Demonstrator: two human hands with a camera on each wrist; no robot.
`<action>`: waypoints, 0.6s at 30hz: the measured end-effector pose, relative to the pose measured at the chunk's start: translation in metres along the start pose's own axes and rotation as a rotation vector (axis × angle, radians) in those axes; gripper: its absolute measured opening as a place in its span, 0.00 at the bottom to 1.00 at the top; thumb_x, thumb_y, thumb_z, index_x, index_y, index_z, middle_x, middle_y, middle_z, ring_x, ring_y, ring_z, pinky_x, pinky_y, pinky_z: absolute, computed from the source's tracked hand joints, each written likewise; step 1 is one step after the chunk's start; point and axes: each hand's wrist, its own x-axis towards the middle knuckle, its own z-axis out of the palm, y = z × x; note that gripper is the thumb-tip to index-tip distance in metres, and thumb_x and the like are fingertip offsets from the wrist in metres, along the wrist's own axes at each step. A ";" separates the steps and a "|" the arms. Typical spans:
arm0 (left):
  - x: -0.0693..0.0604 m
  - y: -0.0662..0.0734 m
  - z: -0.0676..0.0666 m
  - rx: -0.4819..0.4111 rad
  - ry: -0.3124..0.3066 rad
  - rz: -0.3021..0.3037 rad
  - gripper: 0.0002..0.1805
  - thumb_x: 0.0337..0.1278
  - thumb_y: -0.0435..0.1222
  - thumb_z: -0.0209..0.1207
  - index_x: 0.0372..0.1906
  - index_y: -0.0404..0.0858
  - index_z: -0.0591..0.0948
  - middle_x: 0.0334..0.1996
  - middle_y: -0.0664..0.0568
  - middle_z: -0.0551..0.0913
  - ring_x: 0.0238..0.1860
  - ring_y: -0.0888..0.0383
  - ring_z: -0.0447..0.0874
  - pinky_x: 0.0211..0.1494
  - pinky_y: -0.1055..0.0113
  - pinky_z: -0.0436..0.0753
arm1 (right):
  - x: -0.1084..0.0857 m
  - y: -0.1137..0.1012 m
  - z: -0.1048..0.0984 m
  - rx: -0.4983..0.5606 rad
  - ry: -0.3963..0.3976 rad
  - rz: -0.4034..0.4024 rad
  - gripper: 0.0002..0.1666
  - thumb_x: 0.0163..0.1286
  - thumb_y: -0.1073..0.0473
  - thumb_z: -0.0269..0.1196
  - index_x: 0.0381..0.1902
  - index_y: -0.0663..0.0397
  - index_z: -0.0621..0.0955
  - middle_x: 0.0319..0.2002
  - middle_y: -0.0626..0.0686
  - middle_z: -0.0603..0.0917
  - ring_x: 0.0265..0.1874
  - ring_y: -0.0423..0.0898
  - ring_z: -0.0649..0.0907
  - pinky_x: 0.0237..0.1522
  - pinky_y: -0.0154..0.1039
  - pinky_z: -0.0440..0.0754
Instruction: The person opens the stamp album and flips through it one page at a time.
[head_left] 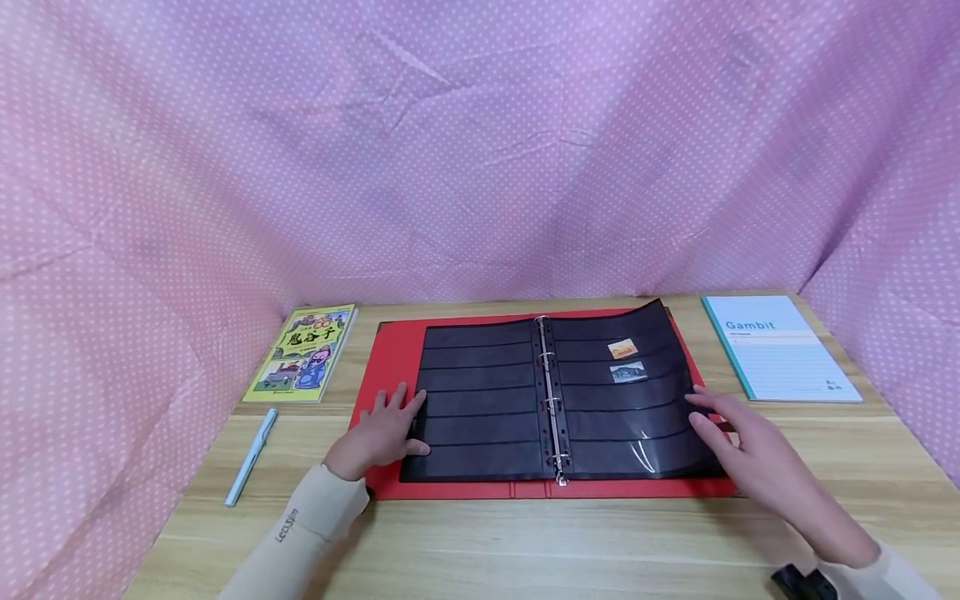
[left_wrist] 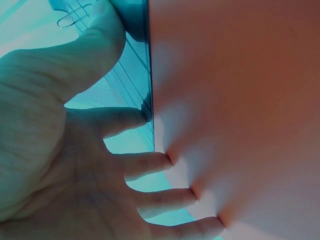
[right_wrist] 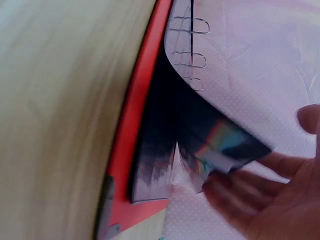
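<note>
Binder: red binder open flat on the table, between the two hands; its long side runs left to right in front of the person.
Hinge line: metal rings down the middle, long axis running away from the person.
Raised page: right black page, outer edge bowed up off the stack, inner edge on the rings. It lies directly left of the right hand.
Right hand: nearer to the raised page. On my right wrist feed the fingertips touch its outer edge from the underside; the thumb stands apart, so I read no pinch.
Left hand: fingers spread, fingertips down on the left cover beside the left black page; across the rings from the raised page.
Key relation: I judge it to be outer edge against rings, roughly parallel, right hand outside the edge; leftward travel would swing the page about the rings.
Pockets: orange stamp above grey stamp, both in the raised page's upper rows.
</note>
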 end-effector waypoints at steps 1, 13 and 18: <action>0.000 0.000 0.000 0.001 0.001 0.000 0.49 0.47 0.50 0.68 0.73 0.40 0.58 0.71 0.34 0.50 0.67 0.29 0.47 0.59 0.31 0.59 | 0.001 -0.002 -0.001 0.014 0.010 -0.018 0.19 0.72 0.56 0.55 0.58 0.55 0.76 0.60 0.57 0.73 0.52 0.47 0.75 0.44 0.31 0.72; 0.002 -0.002 0.003 0.006 0.004 -0.006 0.49 0.47 0.50 0.68 0.73 0.41 0.58 0.71 0.35 0.50 0.67 0.30 0.47 0.58 0.32 0.60 | 0.014 -0.021 -0.003 0.187 0.018 -0.216 0.24 0.74 0.66 0.47 0.65 0.50 0.71 0.67 0.48 0.66 0.67 0.41 0.62 0.55 0.20 0.62; 0.001 -0.001 0.003 0.018 0.006 -0.005 0.49 0.47 0.51 0.68 0.73 0.41 0.58 0.71 0.35 0.50 0.67 0.30 0.48 0.58 0.32 0.61 | 0.023 -0.036 -0.002 0.268 0.067 -0.327 0.25 0.73 0.69 0.43 0.65 0.55 0.70 0.68 0.53 0.66 0.68 0.49 0.61 0.57 0.25 0.63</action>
